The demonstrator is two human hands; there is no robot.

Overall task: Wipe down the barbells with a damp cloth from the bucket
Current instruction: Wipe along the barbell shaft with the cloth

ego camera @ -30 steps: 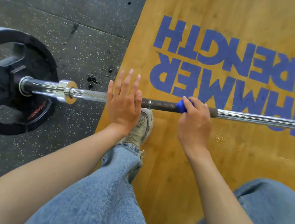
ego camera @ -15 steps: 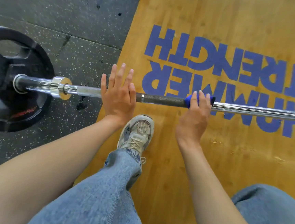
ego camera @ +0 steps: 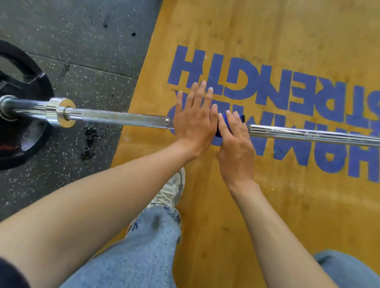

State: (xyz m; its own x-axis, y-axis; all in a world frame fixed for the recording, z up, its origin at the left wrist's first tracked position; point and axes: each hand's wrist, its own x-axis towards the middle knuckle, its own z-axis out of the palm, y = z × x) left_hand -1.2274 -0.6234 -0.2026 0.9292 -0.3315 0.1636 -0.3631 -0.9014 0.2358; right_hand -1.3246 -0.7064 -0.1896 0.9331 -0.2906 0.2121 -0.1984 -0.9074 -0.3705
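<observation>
A person's left hand (ego camera: 194, 119) lies flat, fingers straight, steadying the barbell (ego camera: 122, 117) on the floor, while the right hand (ego camera: 235, 136) wraps a blue cloth (ego camera: 228, 124) around the shaft to wipe it.

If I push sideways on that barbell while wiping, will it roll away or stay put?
Probably rolls: the barbell sits on a round black plate, free to turn on the floor. The left hand pressing flat on it likely steadies it. The chrome shaft looks smooth, perhaps slippery under the blue cloth.
</observation>
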